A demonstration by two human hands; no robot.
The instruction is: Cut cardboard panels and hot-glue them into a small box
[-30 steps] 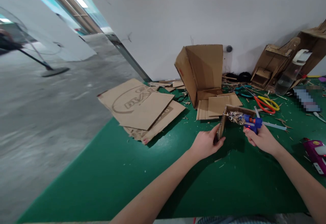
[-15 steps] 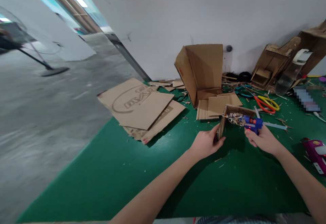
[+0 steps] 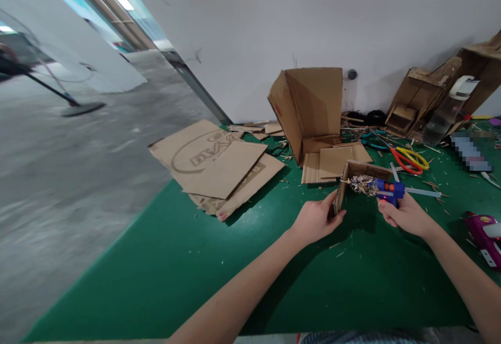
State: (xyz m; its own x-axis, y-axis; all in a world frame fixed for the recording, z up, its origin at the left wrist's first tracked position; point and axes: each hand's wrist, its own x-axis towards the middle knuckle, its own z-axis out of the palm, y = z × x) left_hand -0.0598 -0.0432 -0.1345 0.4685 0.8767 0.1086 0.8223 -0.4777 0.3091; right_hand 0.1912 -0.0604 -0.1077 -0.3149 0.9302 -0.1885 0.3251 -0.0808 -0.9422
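My left hand (image 3: 319,220) grips the near end of an upright cardboard strip (image 3: 342,191), thumb on one side and fingers on the other. This strip meets another cardboard wall (image 3: 370,169) at a corner. My right hand (image 3: 403,213) is wrapped round the handle of a blue glue gun (image 3: 392,190). Scraps cling to the gun's front (image 3: 364,184), and its tip points left at the top edge of the strip. A pale glue stick (image 3: 422,192) sticks out of its back. A red light glows on the gun.
Flat cardboard sheets (image 3: 211,161) lie at left on the green table (image 3: 219,281). Behind my hands stand a folded cardboard piece (image 3: 317,98) and small panels (image 3: 336,162). Scissors (image 3: 410,160), a bottle (image 3: 444,111), a phone (image 3: 472,152) and a magenta tool (image 3: 485,237) are at right.
The glue gun in my right hand has shifted very slightly to the right. My left hand and the cardboard strip stay in place.
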